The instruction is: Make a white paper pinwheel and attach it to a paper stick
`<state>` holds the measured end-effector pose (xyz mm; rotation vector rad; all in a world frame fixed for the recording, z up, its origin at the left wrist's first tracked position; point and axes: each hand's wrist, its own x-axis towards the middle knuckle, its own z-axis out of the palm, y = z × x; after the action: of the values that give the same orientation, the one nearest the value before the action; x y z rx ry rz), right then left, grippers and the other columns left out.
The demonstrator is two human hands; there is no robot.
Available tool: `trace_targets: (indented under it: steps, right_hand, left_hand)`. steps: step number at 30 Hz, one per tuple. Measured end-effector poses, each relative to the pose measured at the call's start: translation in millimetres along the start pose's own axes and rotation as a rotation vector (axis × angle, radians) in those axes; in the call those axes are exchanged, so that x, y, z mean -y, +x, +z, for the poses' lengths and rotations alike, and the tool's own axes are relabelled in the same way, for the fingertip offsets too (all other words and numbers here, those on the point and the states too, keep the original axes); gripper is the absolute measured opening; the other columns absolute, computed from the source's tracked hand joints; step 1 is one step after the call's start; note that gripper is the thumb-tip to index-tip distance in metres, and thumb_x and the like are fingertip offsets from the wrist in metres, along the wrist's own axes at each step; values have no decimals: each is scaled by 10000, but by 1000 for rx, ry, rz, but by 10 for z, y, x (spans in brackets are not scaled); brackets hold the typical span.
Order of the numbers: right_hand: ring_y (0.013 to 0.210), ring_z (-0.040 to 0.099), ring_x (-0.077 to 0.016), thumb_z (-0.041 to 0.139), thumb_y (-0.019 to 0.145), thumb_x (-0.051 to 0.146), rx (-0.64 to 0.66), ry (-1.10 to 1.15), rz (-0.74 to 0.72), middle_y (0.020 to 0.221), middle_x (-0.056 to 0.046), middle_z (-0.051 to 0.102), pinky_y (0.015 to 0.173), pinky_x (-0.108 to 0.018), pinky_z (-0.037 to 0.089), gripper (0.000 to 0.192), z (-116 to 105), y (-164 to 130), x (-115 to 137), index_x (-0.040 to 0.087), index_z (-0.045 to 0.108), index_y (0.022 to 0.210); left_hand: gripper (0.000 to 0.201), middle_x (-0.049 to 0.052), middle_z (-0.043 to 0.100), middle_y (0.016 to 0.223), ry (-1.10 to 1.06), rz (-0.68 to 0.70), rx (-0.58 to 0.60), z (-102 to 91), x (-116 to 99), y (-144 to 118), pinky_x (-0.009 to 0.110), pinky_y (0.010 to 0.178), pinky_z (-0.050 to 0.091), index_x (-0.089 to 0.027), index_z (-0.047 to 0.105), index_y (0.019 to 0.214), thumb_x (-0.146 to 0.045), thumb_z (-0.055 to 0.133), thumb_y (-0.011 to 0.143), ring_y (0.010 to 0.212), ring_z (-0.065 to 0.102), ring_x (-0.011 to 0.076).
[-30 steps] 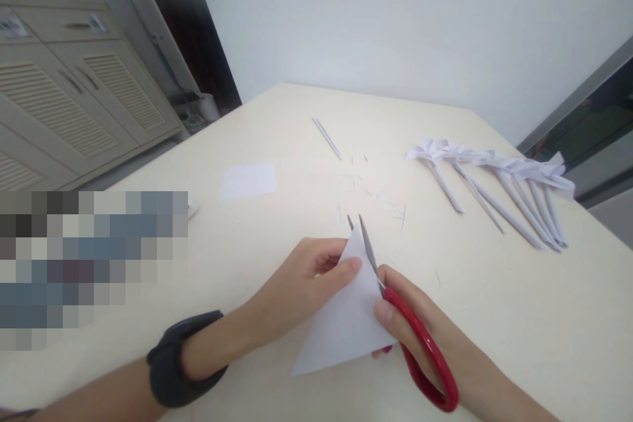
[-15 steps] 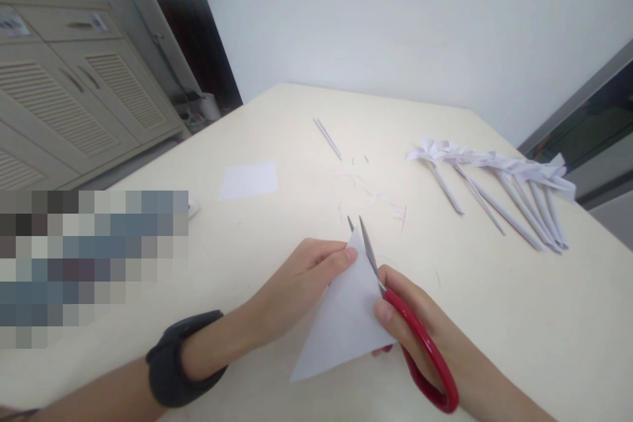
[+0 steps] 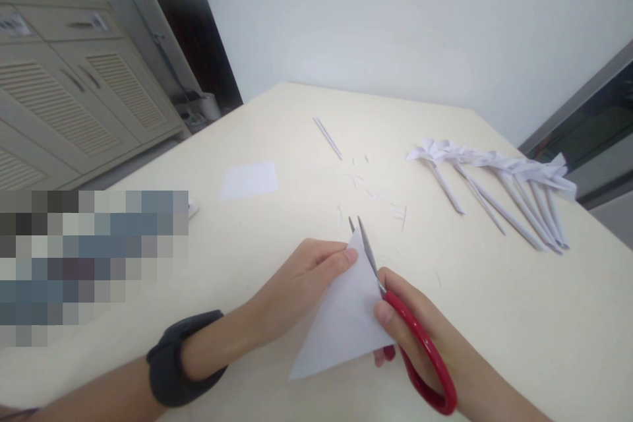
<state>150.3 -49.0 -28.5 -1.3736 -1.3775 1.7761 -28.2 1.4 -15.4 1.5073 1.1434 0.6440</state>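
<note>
My left hand [image 3: 311, 277] pinches a folded white paper triangle [image 3: 341, 326] near its top point, thumb on the upper face. A pair of red-handled scissors [image 3: 420, 336] is in my right hand [image 3: 410, 310], its fingers through the handle loops. The slightly parted blades reach along the triangle's right edge, and their tips stick out past its point. One blade lies behind the paper, so part of it is hidden. Thin paper slivers [image 3: 378, 196] lie just beyond the blade tips.
On the right lie several rolled paper stems with pleated heads [image 3: 494, 161]. A flat white sheet [image 3: 250, 180] is at left and two thin paper rolls [image 3: 327, 138] farther back. The table [image 3: 306, 102] meets a white wall; a cabinet [image 3: 74, 86] stands beyond its left edge.
The scissor blades have drawn slightly closer together along the paper's edge. My left hand and the triangle have hardly moved.
</note>
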Motion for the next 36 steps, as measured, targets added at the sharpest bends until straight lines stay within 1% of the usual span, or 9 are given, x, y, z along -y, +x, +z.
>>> trace_targets:
  steps: [5,8,13,19,23,27,29,33,36]
  right_hand:
    - [667,571,-123,552,834,482,-33,54,-33,783,15,542,631,-246,534,252,6,19,-99,239,508,887]
    - [743,585,-167,556,822,491,-63,-21,-30,822,-9,584,634,-262,531,248,-18,2,-115,253,549,891]
    - [723,565,-179,526,836,513,-133,-159,-44,777,-15,586,615,-270,494,283,-47,-24,-80,248,585,917]
    - [734,567,-184,512,845,516,-108,-158,-67,757,-16,589,618,-272,483,298,-27,-16,-30,237,593,910]
    - [719,569,-185,517,838,520,-121,-170,-64,767,-19,602,601,-273,490,298,-35,-5,-60,245,602,916]
    - [713,566,-180,504,833,546,-130,-189,-54,778,-21,603,609,-274,512,323,-41,-4,-93,245,595,911]
    - [714,564,-175,504,826,558,-117,-165,-33,792,-22,601,602,-268,525,335,-34,-6,-87,243,583,908]
    - [746,565,-159,490,827,573,-29,-35,18,877,-18,591,602,-262,554,350,-11,3,-45,239,545,914]
    - [744,561,-156,501,824,566,-17,0,33,877,-14,589,601,-263,554,340,-9,11,-36,237,541,902]
  left_hand:
    - [375,0,495,623,-9,-18,57,-5,-16,8,226,511,385,-179,415,583,-418,406,871,588,457,129]
    - [382,-7,472,620,17,-10,56,3,16,11,226,506,359,-180,415,583,-435,419,867,579,441,124]
    - [378,-21,431,595,79,3,49,14,64,7,224,502,334,-185,396,579,-427,428,868,559,415,116]
    - [389,-23,414,591,75,8,63,8,48,3,229,505,321,-182,383,575,-426,427,875,562,400,115]
    - [398,-27,401,584,47,16,109,9,42,5,231,507,307,-181,376,574,-421,403,890,555,386,110]
    - [405,-30,392,585,56,20,115,8,43,6,233,513,299,-182,353,570,-426,404,889,558,381,109]
    - [407,-31,396,581,50,7,124,8,46,6,235,516,299,-182,359,572,-431,397,891,557,385,110]
    - [404,-35,387,579,34,-5,136,9,53,8,238,517,289,-181,355,576,-425,400,894,558,375,108]
    - [399,-37,375,577,25,14,145,5,45,10,240,520,279,-179,345,573,-399,399,902,559,364,104]
